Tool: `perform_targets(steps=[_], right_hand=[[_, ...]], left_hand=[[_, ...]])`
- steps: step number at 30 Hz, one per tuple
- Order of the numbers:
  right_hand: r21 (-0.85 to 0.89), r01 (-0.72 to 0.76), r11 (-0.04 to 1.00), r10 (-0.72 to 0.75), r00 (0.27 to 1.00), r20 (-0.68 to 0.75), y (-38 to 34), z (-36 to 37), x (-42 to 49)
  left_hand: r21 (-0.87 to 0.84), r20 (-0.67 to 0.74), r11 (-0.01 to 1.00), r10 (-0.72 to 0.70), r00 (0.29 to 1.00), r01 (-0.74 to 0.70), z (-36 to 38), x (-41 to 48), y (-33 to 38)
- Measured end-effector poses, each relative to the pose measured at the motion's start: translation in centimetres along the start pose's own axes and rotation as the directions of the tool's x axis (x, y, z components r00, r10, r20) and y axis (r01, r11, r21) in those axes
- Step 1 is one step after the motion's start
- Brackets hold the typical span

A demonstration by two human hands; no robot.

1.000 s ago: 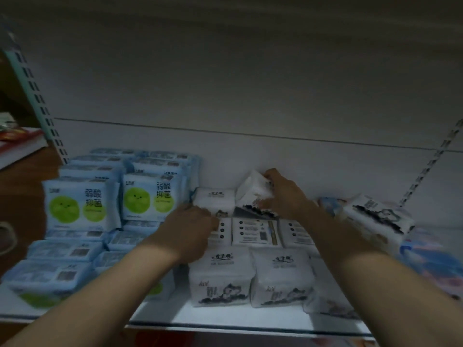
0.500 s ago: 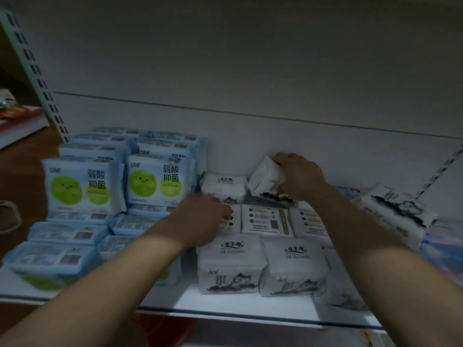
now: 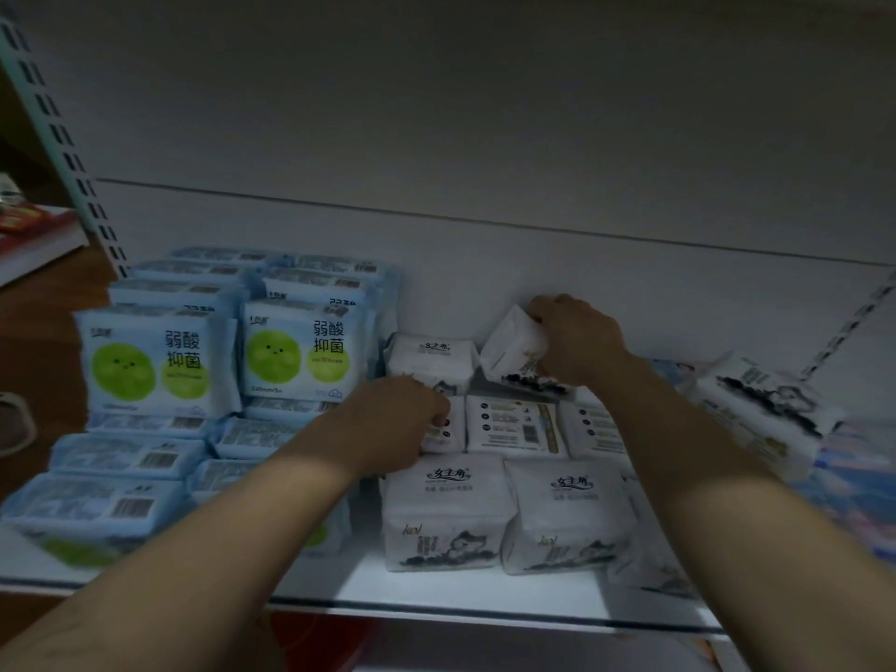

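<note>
White tilted pack (image 3: pixel 513 345) in R hand (image 3: pixel 578 342) grip, L hand (image 3: pixel 392 419) pinching flat pack (image 3: pixel 452 437)

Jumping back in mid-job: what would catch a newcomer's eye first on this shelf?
The right grip stands out first, holding a tilted white pack at the back of the shelf, near the rear wall. Left of it and nearer, the left grip rests on a flat white pack. Far left, the blue packs with green circles stand upright, the brightest colour in view.
</note>
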State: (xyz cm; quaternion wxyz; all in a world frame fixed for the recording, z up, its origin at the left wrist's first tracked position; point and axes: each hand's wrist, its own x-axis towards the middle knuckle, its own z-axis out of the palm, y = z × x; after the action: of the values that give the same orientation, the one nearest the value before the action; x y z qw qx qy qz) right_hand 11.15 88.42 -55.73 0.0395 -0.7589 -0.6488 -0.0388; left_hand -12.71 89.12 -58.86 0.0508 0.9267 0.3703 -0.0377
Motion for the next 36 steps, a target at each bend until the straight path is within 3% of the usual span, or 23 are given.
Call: perform_targets(steps=[5, 17, 23, 26, 29, 31, 36], right_hand=[[0.144, -0.074, 0.987, 0.079, 0.997, -0.024, 1.2, -1.2, 0.2], [-0.032, -0.011, 0.999, 0.011, 1.000, 0.017, -1.2, 0.8, 0.4], [0.110, 0.086, 0.990, -0.093, 0.994, 0.055, -2.3, 3.3, 0.4], [0.228, 0.075, 0.971, -0.112, 0.982, 0.151, -1.1, 1.8, 0.3], [0.248, 0.039, 0.968, -0.042, 0.999, 0.003, 1.8, -0.6, -0.6], [0.189, 0.002, 0.982, 0.004, 0.999, -0.033, 3.6, -1.7, -1.2], [-0.186, 0.044, 0.982, -0.008, 0.982, 0.188, 4.2, -1.1, -1.9]], left_hand=[[-0.006, 0.000, 1.000, 0.007, 1.000, -0.007, 0.1, -0.2, 0.1], [-0.029, 0.021, 0.999, 0.015, 1.000, -0.014, 0.3, 0.1, -0.4], [-0.056, 0.020, 0.998, 0.020, 1.000, -0.019, 0.5, 0.7, -0.9], [-0.061, 0.015, 0.998, 0.018, 1.000, -0.017, 0.7, 0.9, -1.1], [-0.054, 0.019, 0.999, 0.008, 1.000, -0.007, 0.4, 1.1, -1.0], [-0.051, 0.022, 0.999, 0.014, 1.000, -0.013, 0.4, 1.2, -1.0], [-0.032, 0.045, 0.999, 0.003, 0.999, -0.001, 0.2, 1.3, -0.5]])
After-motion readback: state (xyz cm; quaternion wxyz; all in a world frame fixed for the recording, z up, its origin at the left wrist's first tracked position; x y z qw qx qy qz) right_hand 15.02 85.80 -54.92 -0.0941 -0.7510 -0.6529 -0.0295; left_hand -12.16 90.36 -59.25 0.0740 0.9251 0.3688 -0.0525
